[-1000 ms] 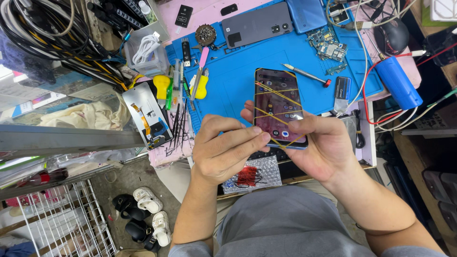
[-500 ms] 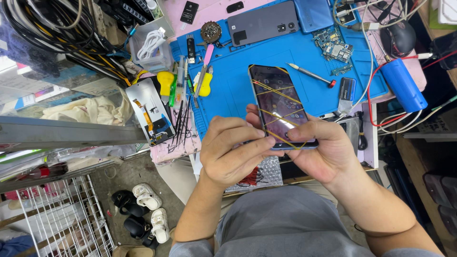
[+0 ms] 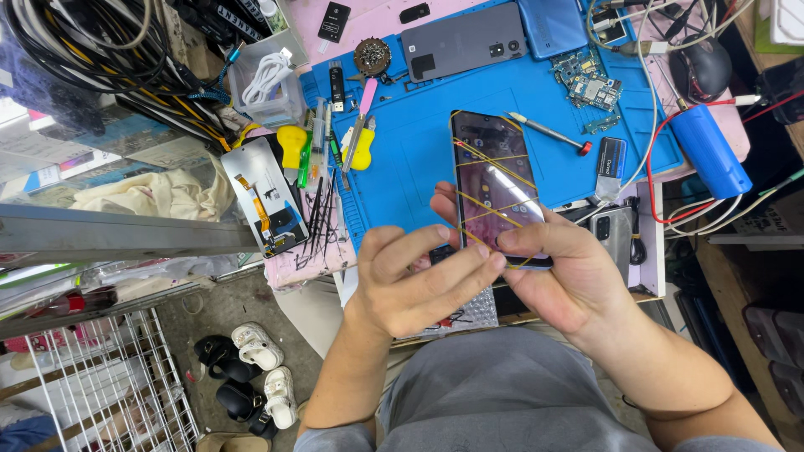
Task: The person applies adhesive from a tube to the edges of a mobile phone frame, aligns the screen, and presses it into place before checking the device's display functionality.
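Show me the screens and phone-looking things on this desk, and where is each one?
Phone: held in both hands, dark glossy screen crossed by yellow rubber bands.
Grey phone: face down at the mat's top, flat rectangle.
Screen panel: left of the mat, white-backed with an orange ribbon.

Blue mat (image 3: 419, 142), grey phone (image 3: 463, 50), circuit board (image 3: 589, 82), blue cylinder (image 3: 710, 151).

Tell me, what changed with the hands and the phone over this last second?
Little changed. The left hand slid a bit further over the lower end of the phone, its fingertips now meeting the right hand. The right hand kept its hold throughout, and the yellow rubber bands stayed crossed over the screen. The tools on the blue mat lay unmoved.
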